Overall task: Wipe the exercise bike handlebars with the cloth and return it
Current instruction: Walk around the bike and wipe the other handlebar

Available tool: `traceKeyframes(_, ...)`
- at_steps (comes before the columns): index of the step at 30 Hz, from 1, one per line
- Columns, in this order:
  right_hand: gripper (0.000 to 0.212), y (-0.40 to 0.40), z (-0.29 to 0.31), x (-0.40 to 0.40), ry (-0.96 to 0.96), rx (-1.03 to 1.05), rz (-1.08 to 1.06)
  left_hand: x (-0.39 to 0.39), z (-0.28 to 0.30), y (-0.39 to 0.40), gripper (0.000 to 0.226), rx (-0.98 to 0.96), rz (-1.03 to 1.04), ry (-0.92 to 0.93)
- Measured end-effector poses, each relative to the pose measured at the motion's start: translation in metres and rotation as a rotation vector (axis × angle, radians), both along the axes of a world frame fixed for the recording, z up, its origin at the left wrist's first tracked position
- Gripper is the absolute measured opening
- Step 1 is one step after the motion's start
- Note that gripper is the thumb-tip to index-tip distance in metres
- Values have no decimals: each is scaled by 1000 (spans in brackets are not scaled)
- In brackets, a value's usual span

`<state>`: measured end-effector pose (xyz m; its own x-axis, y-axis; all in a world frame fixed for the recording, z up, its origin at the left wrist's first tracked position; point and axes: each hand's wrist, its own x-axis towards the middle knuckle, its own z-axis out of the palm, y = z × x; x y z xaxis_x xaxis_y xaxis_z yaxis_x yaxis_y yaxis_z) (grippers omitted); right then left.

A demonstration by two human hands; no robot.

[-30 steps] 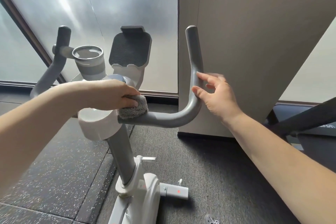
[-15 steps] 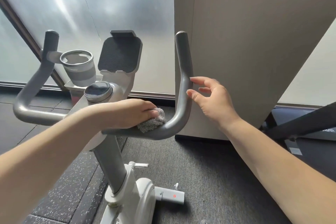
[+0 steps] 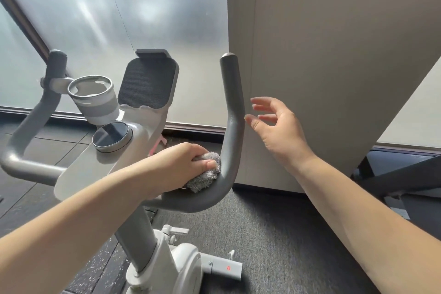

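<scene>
Now my left hand [image 3: 181, 164] clamps the cloth [image 3: 206, 172] into the right handlebar's [image 3: 232, 107] bend to scrub it; my right hand [image 3: 276, 126] hovers open beside it.

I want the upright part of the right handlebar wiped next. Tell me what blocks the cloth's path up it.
Nothing visible blocks it. The left hand holds the grey cloth at the bend of the right handlebar, whose upright part is bare. The right hand hovers open beside it, not touching.
</scene>
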<state>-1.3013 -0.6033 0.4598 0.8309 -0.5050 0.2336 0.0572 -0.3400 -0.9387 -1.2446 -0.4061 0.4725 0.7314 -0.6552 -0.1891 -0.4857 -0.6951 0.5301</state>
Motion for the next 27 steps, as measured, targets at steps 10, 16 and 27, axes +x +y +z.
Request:
traceKeyframes(10, 28, -16, 8, 27, -66, 45, 84, 24, 12, -51, 13, -651, 362, 330)
traceKeyframes(16, 20, -29, 17, 36, -77, 19, 154, 50, 22, -83, 22, -796, 454, 143)
traceKeyframes(27, 37, -48, 31, 50, -157, -45, 244, 73, 70, -95, 19, -1025, 329, -219)
